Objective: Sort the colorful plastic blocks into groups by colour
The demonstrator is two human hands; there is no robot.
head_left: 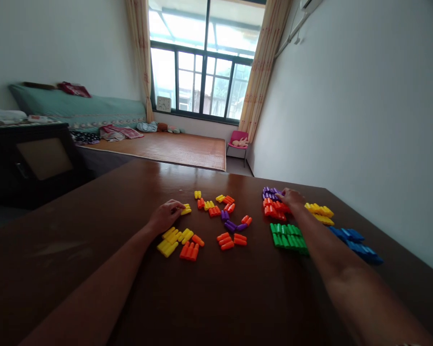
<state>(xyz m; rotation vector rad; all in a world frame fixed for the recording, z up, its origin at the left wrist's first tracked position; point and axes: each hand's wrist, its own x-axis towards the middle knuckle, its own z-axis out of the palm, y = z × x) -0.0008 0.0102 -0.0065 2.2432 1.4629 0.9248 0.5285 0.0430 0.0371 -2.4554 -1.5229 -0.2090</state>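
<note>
My left hand [167, 215] rests on the table with its fingers closed at a small group of yellow bullet-shaped plastic pieces [186, 210]. On the right, my right hand [291, 198] reaches to a row of purple bullet-shaped pieces [270, 191], its fingertips pinched at the row's end. Just below the purple row lie red-orange pieces [274, 209]. Green pieces [288, 236] sit in two rows under my right forearm, which hides part of them. Between my hands, yellow, orange and purple pieces [231, 226] lie in small scattered groups.
Yellow pieces [319, 211] and blue pieces [361, 245] lie to the right of my right forearm. The glossy brown table [216, 293] spans the foreground. Beyond it are a low bed [187, 149], a pink chair [237, 138] and a dark cabinet [39, 158].
</note>
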